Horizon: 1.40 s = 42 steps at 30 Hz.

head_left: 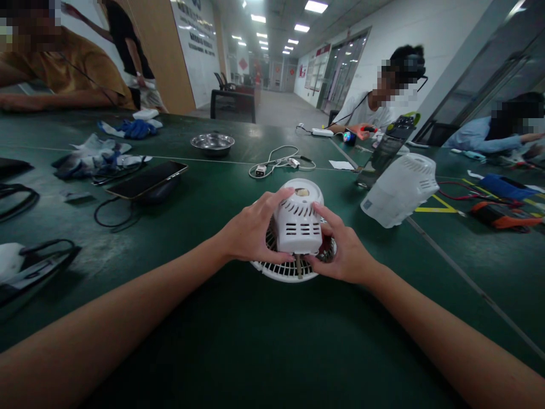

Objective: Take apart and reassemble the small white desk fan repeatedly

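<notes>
A white vented motor housing (298,224), apparently part of a small fan, stands in front of me on a round white fan grille (276,271). My left hand (253,227) is closed around the housing's left side, thumb at its lower edge and fingers near the top. From the right, my right hand (344,250) grips the same housing in a similar way. Some reddish part shows behind my right fingers, too hidden to name. Below the housing, a narrow strip runs down over the grille between my thumbs.
A translucent white plastic cover (398,190) and a dark water bottle (385,147) stand to the right. Ahead lie a coiled white cable (281,163) and a metal bowl (213,143). A phone (147,179) and gloves (91,154) lie left. Other people sit around the table.
</notes>
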Each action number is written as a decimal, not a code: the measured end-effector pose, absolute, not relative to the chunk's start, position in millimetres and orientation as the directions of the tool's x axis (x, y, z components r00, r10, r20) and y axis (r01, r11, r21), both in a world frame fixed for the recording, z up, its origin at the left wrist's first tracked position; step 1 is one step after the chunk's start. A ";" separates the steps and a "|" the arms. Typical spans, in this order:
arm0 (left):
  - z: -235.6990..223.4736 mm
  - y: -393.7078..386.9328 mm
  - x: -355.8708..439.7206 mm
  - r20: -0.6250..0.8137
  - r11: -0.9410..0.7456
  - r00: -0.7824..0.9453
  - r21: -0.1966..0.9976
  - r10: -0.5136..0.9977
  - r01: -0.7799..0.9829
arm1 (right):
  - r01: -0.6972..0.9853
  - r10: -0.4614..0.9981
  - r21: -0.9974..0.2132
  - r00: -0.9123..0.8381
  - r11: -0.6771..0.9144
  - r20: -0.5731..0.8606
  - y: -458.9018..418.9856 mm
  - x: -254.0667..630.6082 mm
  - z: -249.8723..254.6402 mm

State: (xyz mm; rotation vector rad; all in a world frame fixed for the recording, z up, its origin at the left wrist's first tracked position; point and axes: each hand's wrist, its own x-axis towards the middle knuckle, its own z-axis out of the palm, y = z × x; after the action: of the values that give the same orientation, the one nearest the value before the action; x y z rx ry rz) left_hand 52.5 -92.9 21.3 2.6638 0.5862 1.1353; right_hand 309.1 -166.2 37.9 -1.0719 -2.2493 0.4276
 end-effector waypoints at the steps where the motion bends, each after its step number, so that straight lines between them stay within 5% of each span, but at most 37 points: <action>1: 19.3 -92.4 52.1 0.653 -0.909 0.633 0.300 0.417 0.290 | 0.584 0.773 -0.507 -0.492 0.634 0.399 -166.2 309.6 35.7; 5: 10.1 -81.9 42.6 0.681 -0.927 0.630 0.262 0.374 0.268 | 0.588 0.755 -0.473 -0.499 0.656 0.426 -165.7 313.0 32.0; 11: 0.0 -62.8 25.9 0.612 -0.704 0.356 0.553 0.706 0.445 | 0.691 0.766 -0.384 -0.398 0.612 0.505 -157.9 323.6 34.4; 16: 3.8 -60.0 22.8 0.338 -0.389 0.198 0.729 0.920 0.563 | 0.776 0.832 -0.396 -0.281 0.490 0.479 -150.7 328.7 37.9; 23: 12.3 -65.2 25.0 0.261 -0.366 0.260 0.734 0.930 0.573 | 0.794 0.902 -0.493 -0.157 0.357 0.401 -148.1 328.2 37.3; 35: 8.3 -61.2 23.1 0.254 -0.344 0.235 0.747 0.938 0.569 | 0.837 0.890 -0.446 -0.099 0.316 0.444 -139.6 332.5 30.8; 42: 9.9 -64.4 24.3 0.237 -0.334 0.241 0.754 0.941 0.565 | 0.660 0.838 -0.562 -0.202 0.498 0.506 -146.9 334.3 32.4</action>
State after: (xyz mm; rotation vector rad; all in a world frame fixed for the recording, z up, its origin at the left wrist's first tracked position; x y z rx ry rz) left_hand 24.3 -64.4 9.9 1.9919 1.3715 0.9342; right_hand 334.3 -146.9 32.4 -1.2350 -1.9402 0.2814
